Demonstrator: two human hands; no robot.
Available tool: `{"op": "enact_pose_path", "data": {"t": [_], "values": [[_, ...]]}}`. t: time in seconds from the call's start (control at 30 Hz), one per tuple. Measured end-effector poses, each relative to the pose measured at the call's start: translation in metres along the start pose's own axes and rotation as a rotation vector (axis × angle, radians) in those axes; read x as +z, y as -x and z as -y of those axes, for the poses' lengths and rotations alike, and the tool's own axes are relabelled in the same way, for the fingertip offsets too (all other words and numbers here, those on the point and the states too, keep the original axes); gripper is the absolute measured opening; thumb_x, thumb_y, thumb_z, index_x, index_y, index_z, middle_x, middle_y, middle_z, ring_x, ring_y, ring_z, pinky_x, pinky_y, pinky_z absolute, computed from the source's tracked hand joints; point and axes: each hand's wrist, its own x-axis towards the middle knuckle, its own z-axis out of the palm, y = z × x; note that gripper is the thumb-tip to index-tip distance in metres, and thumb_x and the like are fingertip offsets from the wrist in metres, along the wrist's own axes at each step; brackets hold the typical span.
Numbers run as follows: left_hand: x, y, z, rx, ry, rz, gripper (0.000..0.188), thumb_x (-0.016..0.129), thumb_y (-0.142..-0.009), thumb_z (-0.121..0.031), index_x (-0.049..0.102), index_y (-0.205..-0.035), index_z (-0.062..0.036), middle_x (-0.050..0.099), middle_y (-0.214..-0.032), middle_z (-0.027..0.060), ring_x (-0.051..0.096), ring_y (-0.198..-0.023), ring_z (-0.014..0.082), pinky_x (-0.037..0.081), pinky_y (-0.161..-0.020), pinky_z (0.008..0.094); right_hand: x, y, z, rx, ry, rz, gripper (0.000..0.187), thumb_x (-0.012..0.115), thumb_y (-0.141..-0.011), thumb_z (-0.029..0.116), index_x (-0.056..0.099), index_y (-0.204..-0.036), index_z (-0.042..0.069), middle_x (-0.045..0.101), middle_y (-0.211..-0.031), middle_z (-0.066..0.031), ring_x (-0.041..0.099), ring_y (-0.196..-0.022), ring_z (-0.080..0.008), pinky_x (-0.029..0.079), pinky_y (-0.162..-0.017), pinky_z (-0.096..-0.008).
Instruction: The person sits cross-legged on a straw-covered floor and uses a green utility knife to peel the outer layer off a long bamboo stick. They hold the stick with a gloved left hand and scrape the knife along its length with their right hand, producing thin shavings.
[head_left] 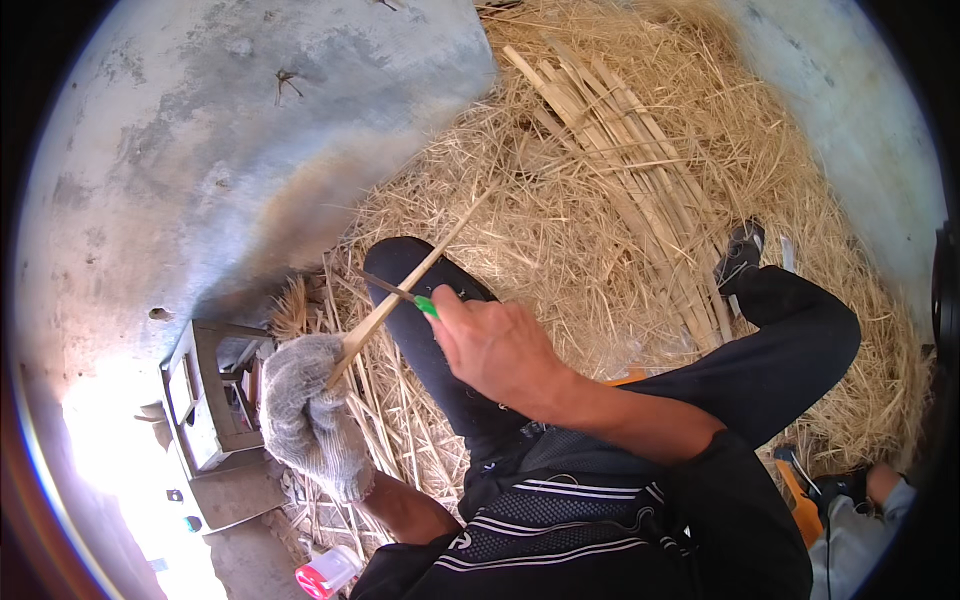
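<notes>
My left hand (315,415) wears a grey knitted glove and is closed round the thick end of a pale bamboo strip (440,250). The strip slants up and away to the right, over my dark-trousered left knee. In my bare right hand (505,350) is a knife (427,306) with a green handle, most of it hidden by my fingers. Its narrow dark blade crosses the strip a little beyond the glove and points to the upper left. Whether the edge bites into the bamboo I cannot tell.
Long split bamboo strips (630,170) lie bundled on a thick layer of shavings (540,240). A wooden stool (215,400) stands at the left by the stained wall (250,130). A clear jar with a red lid (318,578) is below. Another person's sleeve (865,545) shows lower right.
</notes>
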Motion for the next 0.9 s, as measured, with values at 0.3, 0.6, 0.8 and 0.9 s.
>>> {"op": "enact_pose_path", "data": {"t": [0.3, 0.6, 0.8, 0.9], "values": [[0.005, 0.003, -0.007, 0.021, 0.004, -0.033, 0.029, 0.07, -0.092, -0.028, 0.066, -0.093, 0.0014, 0.07, -0.089, 0.0125, 0.066, -0.085, 0.0246, 0.054, -0.081, 0.0387, 0.011, 0.001, -0.021, -0.022, 0.071, -0.095, 0.02, 0.052, -0.101, 0.022, 0.053, -0.097, 0.002, 0.061, -0.058, -0.0203, 0.064, -0.055, -0.0423, 0.051, -0.051, -0.0528], [0.021, -0.003, -0.021, -0.005, 0.005, 0.041, 0.025, 0.069, -0.094, -0.023, 0.066, -0.095, 0.0013, 0.069, -0.09, 0.0119, 0.065, -0.087, 0.0233, 0.053, -0.079, 0.0366, 0.079, -0.01, -0.233, 0.452, 0.126, 0.057, 0.021, 0.063, -0.087, 0.014, 0.069, -0.102, -0.001, 0.072, -0.087, -0.0215, 0.071, -0.079, -0.0364, 0.056, -0.066, -0.0485], [0.012, 0.0, -0.008, -0.189, 0.138, -0.119, 0.012, 0.065, -0.095, -0.01, 0.063, -0.098, 0.0014, 0.066, -0.098, 0.0136, 0.067, -0.088, 0.0223, 0.064, -0.072, 0.0359, 0.046, -0.024, -0.223, 0.46, 0.259, 0.437, 0.034, 0.057, -0.096, 0.027, 0.071, -0.108, -0.001, 0.07, -0.101, -0.0287, 0.068, -0.095, -0.044, 0.055, -0.084, -0.0512], [0.013, -0.004, -0.015, -0.237, 0.038, -0.201, 0.011, 0.062, -0.095, -0.005, 0.061, -0.103, 0.0024, 0.066, -0.101, 0.0155, 0.069, -0.083, 0.0224, 0.061, -0.075, 0.0331, 0.009, -0.042, -0.131, 0.407, 0.128, 0.036, 0.034, 0.051, -0.101, 0.025, 0.06, -0.114, -0.005, 0.069, -0.083, -0.0248, 0.071, -0.078, -0.038, 0.056, -0.065, -0.049]]}}
